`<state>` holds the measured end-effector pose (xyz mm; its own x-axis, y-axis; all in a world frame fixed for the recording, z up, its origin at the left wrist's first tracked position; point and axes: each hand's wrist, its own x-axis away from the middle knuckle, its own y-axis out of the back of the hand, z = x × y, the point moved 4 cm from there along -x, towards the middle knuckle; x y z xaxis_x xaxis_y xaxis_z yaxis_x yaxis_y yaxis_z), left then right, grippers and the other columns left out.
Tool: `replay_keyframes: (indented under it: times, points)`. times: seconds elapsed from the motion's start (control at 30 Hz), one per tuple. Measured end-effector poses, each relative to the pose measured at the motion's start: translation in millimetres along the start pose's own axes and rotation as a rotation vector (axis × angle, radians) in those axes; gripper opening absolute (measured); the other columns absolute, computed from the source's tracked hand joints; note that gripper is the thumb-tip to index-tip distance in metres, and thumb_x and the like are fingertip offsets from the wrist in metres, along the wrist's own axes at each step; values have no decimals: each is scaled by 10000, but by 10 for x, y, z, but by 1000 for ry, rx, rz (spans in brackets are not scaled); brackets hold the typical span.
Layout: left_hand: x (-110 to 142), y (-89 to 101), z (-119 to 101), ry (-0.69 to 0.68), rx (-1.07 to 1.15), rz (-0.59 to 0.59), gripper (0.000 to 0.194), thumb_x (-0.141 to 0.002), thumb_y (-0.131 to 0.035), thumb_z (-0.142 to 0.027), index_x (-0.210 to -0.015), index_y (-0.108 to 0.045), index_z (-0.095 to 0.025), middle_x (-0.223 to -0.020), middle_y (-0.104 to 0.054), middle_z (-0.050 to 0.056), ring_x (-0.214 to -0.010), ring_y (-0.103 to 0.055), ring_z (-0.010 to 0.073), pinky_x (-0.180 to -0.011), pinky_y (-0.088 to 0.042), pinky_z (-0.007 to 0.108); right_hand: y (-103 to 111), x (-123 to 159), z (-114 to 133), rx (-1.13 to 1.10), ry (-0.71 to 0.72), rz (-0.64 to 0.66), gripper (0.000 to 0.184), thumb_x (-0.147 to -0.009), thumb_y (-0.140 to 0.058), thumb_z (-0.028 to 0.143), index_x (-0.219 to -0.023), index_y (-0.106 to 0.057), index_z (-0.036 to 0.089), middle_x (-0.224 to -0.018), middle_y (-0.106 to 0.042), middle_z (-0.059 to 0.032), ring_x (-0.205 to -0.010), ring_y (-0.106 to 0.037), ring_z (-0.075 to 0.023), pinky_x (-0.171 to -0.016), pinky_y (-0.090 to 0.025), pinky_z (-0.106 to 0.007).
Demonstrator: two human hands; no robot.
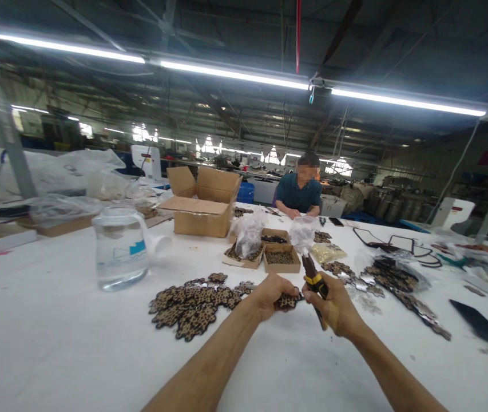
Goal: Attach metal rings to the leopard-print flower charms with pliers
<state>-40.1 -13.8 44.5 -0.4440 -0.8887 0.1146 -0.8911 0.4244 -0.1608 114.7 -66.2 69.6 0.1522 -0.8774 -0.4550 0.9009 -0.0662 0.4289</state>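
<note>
My left hand [269,294] is closed on a small leopard-print patch [289,300], held just above the white table [55,343]. My right hand [333,306] grips a pair of pliers [314,280] with dark handles and a yellow band, its jaws at the patch's edge. A pile of several similar leopard-print patches [192,306] lies on the table just left of my left hand.
A clear water jug [120,246] stands at the left. Small cardboard trays [280,257], plastic bags and an open cardboard box [203,209] sit behind. More patches [393,280] lie at the right. Another person [299,191] sits across the table.
</note>
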Motion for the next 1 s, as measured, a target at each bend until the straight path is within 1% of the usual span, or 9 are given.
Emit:
replay_keyframes:
  times: [0.13,0.37,0.43,0.53,0.6,0.67,0.73,0.87,1.0]
  points:
    - [-49,6,92,31,-17,2,139,-531,-690,-166,-546,-558,-126,-496,-544,22,-453,-507,141,-433,-347,273,-43,66,-22,25,1,9,246,-847,-584,410,-909,-583,172,-740,-588,-13,-662,-514,-152,-617,-426,-261]
    - [-86,16,195,165,10,117,151,-527,-690,-191,-597,-588,-104,-545,-593,60,-450,-556,174,-438,-370,290,-25,118,-2,93,40,34,196,-883,-559,369,-933,-567,181,-807,-638,-34,-711,-557,-168,-655,-442,-267]
    - [-82,12,222,244,29,161,169,-533,-682,-215,-624,-591,-105,-564,-603,68,-459,-570,176,-422,-335,268,-18,135,38,109,82,44,171,-903,-536,351,-943,-553,186,-817,-637,-36,-718,-561,-170,-672,-443,-269]
    - [-63,-15,264,380,88,268,191,-534,-659,-232,-669,-593,-114,-597,-614,71,-469,-568,158,-388,-221,233,-26,160,71,124,135,49,150,-920,-511,332,-964,-539,192,-838,-633,-42,-727,-565,-173,-697,-443,-276]
    - [-57,-22,270,415,114,305,176,-528,-645,-225,-656,-583,-121,-581,-602,64,-456,-549,146,-385,-190,230,-30,165,52,137,144,31,149,-920,-507,329,-973,-539,193,-852,-633,-47,-737,-567,-179,-708,-439,-284]
    - [-64,-13,250,390,121,294,154,-537,-640,-221,-637,-581,-119,-575,-601,66,-463,-548,147,-393,-217,234,-24,160,6,142,132,8,152,-918,-508,331,-970,-544,193,-851,-632,-48,-737,-561,-181,-707,-433,-288]
    - [-74,9,208,324,108,256,144,-562,-641,-226,-635,-597,-109,-587,-612,76,-483,-561,156,-410,-268,244,-11,152,-60,126,86,5,159,-914,-513,340,-951,-551,190,-811,-621,-39,-709,-543,-175,-677,-427,-284]
    - [-75,87,74,132,92,144,119,-586,-663,-205,-593,-583,-118,-558,-588,50,-497,-558,151,-462,-362,264,18,170,-211,56,-134,66,183,-888,-543,361,-903,-562,180,-732,-601,-20,-668,-539,-164,-625,-423,-270]
    - [-41,184,-76,-41,61,62,161,-584,-715,-197,-599,-568,-133,-532,-542,4,-495,-542,136,-451,-334,249,-19,254,-295,-28,-320,167,219,-866,-547,385,-941,-559,181,-798,-615,-30,-676,-561,-157,-589,-444,-253]
